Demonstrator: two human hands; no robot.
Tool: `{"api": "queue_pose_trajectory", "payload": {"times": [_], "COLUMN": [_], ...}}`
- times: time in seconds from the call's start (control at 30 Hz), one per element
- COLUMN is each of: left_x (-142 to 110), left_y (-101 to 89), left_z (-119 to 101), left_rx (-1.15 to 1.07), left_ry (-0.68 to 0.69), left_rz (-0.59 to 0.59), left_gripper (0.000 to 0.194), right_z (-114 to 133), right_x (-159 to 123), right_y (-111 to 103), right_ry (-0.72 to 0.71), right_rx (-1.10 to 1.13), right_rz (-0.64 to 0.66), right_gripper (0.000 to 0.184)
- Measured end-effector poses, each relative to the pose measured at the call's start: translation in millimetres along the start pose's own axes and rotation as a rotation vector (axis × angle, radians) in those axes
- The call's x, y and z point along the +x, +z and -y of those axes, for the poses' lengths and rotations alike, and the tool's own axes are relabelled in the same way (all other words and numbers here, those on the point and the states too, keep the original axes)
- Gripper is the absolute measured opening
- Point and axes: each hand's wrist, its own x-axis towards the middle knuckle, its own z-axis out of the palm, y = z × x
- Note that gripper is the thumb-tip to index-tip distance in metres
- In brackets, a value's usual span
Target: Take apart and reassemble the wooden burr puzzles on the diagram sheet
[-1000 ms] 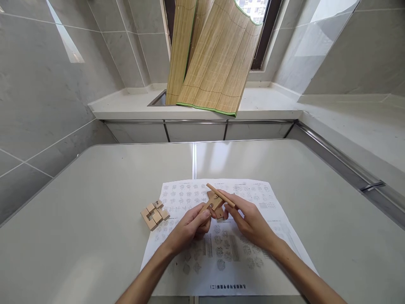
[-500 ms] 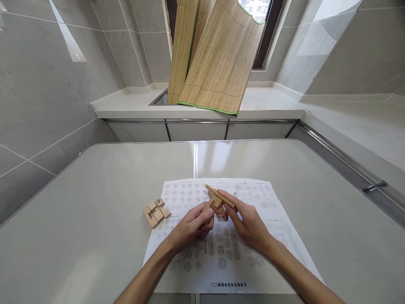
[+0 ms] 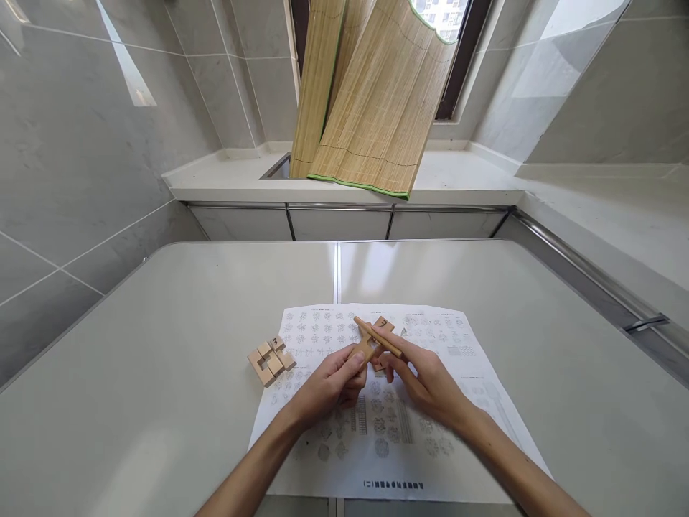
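My left hand (image 3: 339, 377) is closed around the near end of a notched wooden puzzle piece (image 3: 364, 349), thumb on top. A long, thin wooden puzzle piece (image 3: 387, 342) lies slantwise across it. My right hand (image 3: 423, 370) holds this long piece, its index finger along the top and its other fingers curled below. Behind them shows a wooden block (image 3: 384, 323) with a dark mark; whether it joins the held pieces I cannot tell. Left of my hands rests a group of wooden puzzle blocks (image 3: 272, 360), one marked "3".
A large printed sheet (image 3: 301, 467) with rows of small diagrams lies under my hands on the pale table (image 3: 161, 345). Beyond the table's far edge is a white ledge (image 3: 226, 179), with a bamboo mat (image 3: 377, 108) hanging before the window. Tiled walls (image 3: 80, 143) flank it.
The held pieces have turned slightly, and the marked block now shows behind the long piece. My right fingers have shifted a little below it. The whole view has moved slightly.
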Motion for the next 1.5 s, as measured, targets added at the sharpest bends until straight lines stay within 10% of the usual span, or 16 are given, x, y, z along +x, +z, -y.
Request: {"api": "queue_pose_trajectory", "payload": {"times": [0.23,0.5,1.5], "left_x": [-0.7,-1.5,-0.3], "left_y": [0.4,6.9,18.3], "left_z": [1.6,1.4,-2.7], "left_rx": [0.026,0.138,0.177], "left_ry": [0.021,0.144,0.162], "left_rz": [-0.016,-0.057,-0.128], "left_gripper": [0.043,0.039,0.038], "right_z": [2.6,-0.3,4.5], "right_x": [-0.5,-5.6,-4.2], "right_y": [9.8,12.7,12.6], "right_ry": [-0.056,-0.318,-0.405], "right_rx": [-0.050,-0.212,-0.368], "right_rz": [0.070,-0.244,-0.363], "right_gripper": [0.052,0.040,0.045]}}
